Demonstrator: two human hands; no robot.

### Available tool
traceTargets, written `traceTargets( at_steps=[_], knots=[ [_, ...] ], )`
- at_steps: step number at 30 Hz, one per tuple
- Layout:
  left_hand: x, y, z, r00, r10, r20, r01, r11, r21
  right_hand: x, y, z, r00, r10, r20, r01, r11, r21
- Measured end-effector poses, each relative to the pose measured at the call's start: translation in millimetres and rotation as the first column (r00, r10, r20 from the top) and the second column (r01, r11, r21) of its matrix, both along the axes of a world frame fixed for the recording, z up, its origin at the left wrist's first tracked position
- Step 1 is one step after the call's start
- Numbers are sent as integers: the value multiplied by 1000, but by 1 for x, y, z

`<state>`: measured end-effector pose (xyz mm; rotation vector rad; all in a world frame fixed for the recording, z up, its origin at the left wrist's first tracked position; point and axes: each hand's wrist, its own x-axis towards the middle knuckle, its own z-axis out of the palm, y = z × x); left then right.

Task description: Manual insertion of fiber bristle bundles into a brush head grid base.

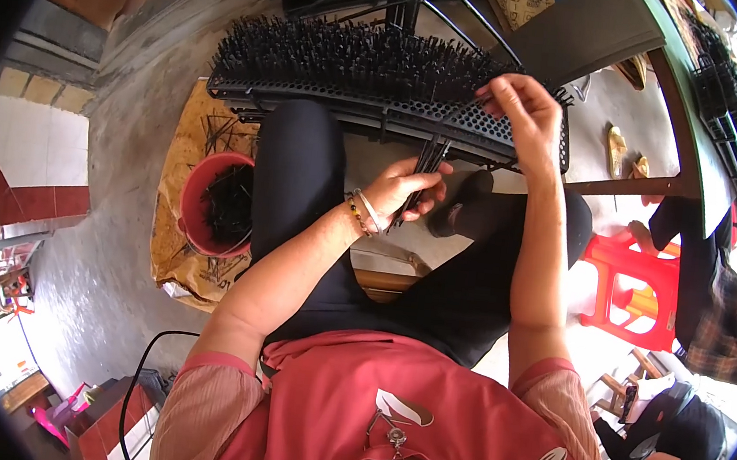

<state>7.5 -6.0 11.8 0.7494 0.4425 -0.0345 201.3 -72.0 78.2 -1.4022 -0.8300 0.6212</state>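
Filling the holey rack (354,103), I guess, my left grip (403,191) squeezes black sticks (429,158) near it, and my right grip (528,121), pinching what looks like one, needs good aim.

Rack (306,94) across the front, upright sticks (314,54) in it along its length. Left hand (410,190) on the near side of the rack, above the gap between the legs, bundle (431,158) in its grip. Right hand (528,121) at the rack's right part. Left of the left leg (299,170): bucket (196,191) on sack (165,246), sack on floor (119,197); more sticks (231,203) inside bucket, loose sticks (218,132) on sack, just beyond it. Sandals (616,151) on floor, right of rack. Stool (604,253) right of the right leg (554,239). Counter (699,160) far right, second rack (728,132) on it.
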Motion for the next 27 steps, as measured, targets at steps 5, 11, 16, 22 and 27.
traceTargets(
  at_steps=[5,11,16,22,27],
  knots=[
    [6,5,-5,997,-24,76,29,997,-67,13,6,-14,973,-211,92,207,977,56],
    [5,1,-5,998,-61,33,62,998,-32,6,15,-17,916,-236,325,243,970,19],
    [4,4,-10,999,-32,37,34,998,-44,1,17,-15,895,-247,372,254,967,32],
    [3,0,-4,1000,10,-18,-12,994,-104,-6,23,-23,833,-213,511,209,976,66],
    [1,0,-8,999,17,-42,-24,987,-161,-15,29,-23,780,-176,601,153,984,89]
  ],
)
